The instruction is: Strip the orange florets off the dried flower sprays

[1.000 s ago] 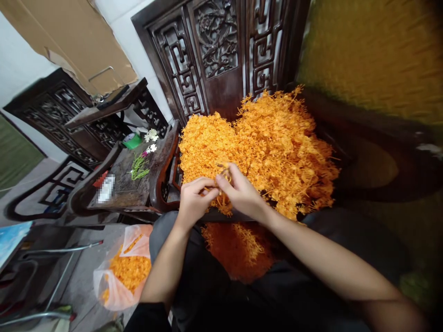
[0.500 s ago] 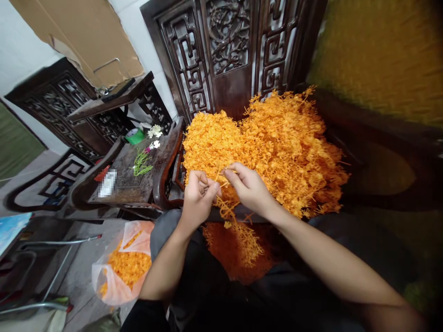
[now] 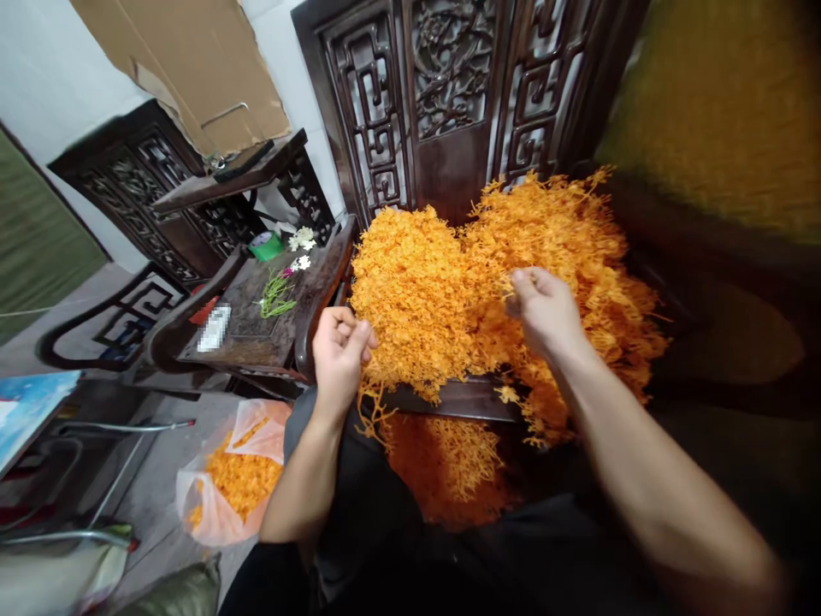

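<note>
A large heap of orange artificial flower pieces (image 3: 410, 291) lies on the dark wooden chair seat, finer and denser on its left and stringier on its right side. My left hand (image 3: 339, 351) is closed at the heap's front left corner, with a small bunch of branching orange stems (image 3: 374, 415) hanging below its fingers. My right hand (image 3: 545, 312) is pinched in front of the stringy orange sprigs (image 3: 564, 231). Whatever lies between its fingertips blends into the orange behind it. Below the seat's front edge, more orange sprigs (image 3: 465, 458) show between my knees.
A wooden side table (image 3: 256, 338) to the left bears green tape (image 3: 266, 245), white flowers (image 3: 301, 239) and green stems (image 3: 278, 295). On the floor stands a translucent bag (image 3: 218, 530) of orange pieces. The carved chair back (image 3: 449, 171) rises behind the heap.
My hands have moved apart: the left went left with the orange stems, the right went right and up towards the stringy sprigs. The view has shifted slightly.
</note>
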Demonstrator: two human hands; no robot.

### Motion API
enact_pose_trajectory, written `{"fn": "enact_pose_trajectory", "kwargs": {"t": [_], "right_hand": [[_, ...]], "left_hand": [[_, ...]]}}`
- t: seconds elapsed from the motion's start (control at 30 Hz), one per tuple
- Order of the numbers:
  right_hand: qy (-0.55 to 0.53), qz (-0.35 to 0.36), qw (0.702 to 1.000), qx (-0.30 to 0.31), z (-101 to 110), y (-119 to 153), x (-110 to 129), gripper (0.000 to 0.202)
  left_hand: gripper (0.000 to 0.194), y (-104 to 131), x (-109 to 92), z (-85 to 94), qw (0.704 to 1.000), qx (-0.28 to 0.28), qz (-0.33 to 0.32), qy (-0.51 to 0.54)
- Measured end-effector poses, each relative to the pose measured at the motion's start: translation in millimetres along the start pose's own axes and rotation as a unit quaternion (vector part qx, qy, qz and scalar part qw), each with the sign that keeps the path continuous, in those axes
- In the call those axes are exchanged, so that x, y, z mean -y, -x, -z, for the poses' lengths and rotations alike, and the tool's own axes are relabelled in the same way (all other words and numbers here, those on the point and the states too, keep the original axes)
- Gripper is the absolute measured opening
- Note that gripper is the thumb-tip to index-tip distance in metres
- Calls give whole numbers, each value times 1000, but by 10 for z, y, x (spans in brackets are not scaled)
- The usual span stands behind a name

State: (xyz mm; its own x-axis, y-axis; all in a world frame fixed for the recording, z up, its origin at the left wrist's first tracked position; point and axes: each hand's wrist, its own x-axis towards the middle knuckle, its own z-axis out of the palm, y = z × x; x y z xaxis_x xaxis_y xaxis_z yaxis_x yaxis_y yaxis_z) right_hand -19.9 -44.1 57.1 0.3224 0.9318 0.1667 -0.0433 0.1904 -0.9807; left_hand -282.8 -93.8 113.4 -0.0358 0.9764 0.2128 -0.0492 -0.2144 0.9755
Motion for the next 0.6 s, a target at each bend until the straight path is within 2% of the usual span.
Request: {"fn": "enact_pose_trajectory", "kwargs": {"t": [0.07, 0.13, 0.3, 0.43, 0.6], "right_hand": [[-78, -58, 993, 68, -2, 56, 60, 56], [-137, -89, 974, 154, -108, 202, 176, 56], [-220, -145, 927, 268, -344, 493, 463, 46], [-264, -166, 896, 317, -342, 527, 507, 36], [-278, -160, 890, 325, -362, 517, 430, 24]], "left_hand": [[43, -29, 27, -21, 997, 60, 45, -4], [45, -35, 61, -81, 993, 99, 66, -5], [49, -7, 91, -134, 993, 93, 78, 1], [50, -14, 90, -99, 992, 93, 84, -1], [50, -28, 125, -97, 991, 95, 94, -7]]}}
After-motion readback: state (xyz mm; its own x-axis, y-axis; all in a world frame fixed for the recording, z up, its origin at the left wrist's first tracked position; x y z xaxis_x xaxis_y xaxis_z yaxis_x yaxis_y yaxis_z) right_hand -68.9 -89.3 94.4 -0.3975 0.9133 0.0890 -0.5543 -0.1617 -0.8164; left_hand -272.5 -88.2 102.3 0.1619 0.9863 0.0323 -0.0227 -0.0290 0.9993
